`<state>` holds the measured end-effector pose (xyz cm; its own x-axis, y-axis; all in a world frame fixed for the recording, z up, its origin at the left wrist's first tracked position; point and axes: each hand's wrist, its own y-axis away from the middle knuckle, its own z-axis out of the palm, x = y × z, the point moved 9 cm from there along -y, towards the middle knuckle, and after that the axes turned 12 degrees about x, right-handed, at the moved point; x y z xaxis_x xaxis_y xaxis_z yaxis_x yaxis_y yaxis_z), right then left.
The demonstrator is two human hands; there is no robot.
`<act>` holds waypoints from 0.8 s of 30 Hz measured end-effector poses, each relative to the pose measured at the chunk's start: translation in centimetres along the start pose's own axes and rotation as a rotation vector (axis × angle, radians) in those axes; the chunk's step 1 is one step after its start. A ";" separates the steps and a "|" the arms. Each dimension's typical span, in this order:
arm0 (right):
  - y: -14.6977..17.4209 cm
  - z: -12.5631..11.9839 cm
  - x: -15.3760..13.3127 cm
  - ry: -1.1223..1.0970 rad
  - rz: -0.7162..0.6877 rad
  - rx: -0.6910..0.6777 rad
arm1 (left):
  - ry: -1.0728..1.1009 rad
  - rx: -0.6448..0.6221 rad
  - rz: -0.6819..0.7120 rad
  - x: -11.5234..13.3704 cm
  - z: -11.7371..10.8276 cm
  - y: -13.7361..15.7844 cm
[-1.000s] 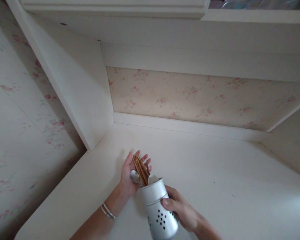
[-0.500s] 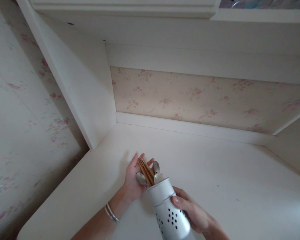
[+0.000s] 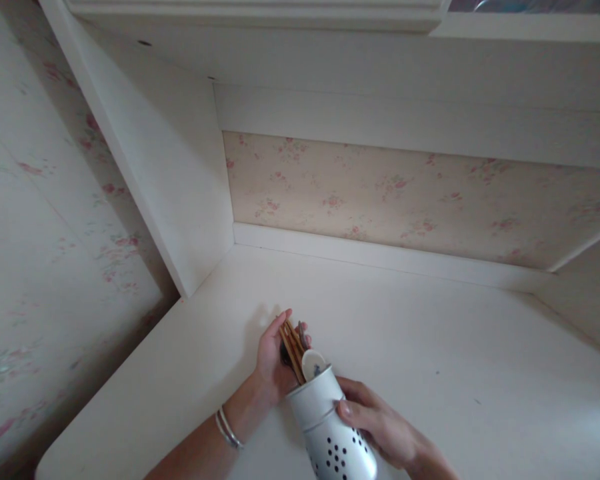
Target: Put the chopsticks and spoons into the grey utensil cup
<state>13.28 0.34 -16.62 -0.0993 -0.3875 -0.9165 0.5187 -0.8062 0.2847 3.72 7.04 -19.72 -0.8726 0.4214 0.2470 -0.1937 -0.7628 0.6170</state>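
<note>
My right hand [image 3: 375, 417] grips a white metal utensil holder [image 3: 325, 413] with punched holes, its thumb lying along the side. The holder is tilted, its mouth leaning toward my left hand [image 3: 273, 357]. Out of the mouth stick several wooden chopsticks [image 3: 292, 350], a white spoon [image 3: 313, 364] with a blue mark and a metal spoon [image 3: 303, 335] seen nearly edge-on. A dark spoon [image 3: 284, 353] lies close to my left palm. The fingers of my left hand curl round the chopsticks and spoons from behind, partly hidden by them. Two silver bangles [image 3: 229, 428] circle my left wrist.
Beneath my hands is a white desktop [image 3: 405, 320]. A white side panel [image 3: 170, 180] rises at the left, and a shelf [image 3: 330, 60] hangs overhead. Floral wallpaper [image 3: 360, 187] covers the back. The desk's left edge ends near the wall.
My left fingers have closed further round the chopsticks and spoons. The spoons have turned, the white one now showing its bowl. The holder has shifted slightly left and down.
</note>
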 end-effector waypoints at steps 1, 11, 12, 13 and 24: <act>0.0 0.2 0.0 -0.006 0.004 -0.005 | 0.009 0.011 -0.005 0.0 -0.1 0.0; -0.5 -0.2 1.2 -0.099 0.049 0.043 | 0.048 0.004 -0.068 -0.5 -0.2 -0.4; -0.4 -0.2 1.3 -0.094 0.053 0.042 | 0.055 0.003 -0.066 -0.5 -0.2 -0.3; -0.4 -0.2 1.3 -0.088 0.057 0.041 | 0.057 0.000 -0.071 -0.6 -0.2 -0.2; -0.2 0.3 0.8 -0.076 0.045 0.008 | 0.009 0.033 -0.033 -0.4 -0.4 0.0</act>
<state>12.83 0.09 -17.31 -0.1401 -0.4563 -0.8788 0.5175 -0.7904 0.3279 3.90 6.62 -20.15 -0.8701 0.4414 0.2191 -0.2076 -0.7315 0.6494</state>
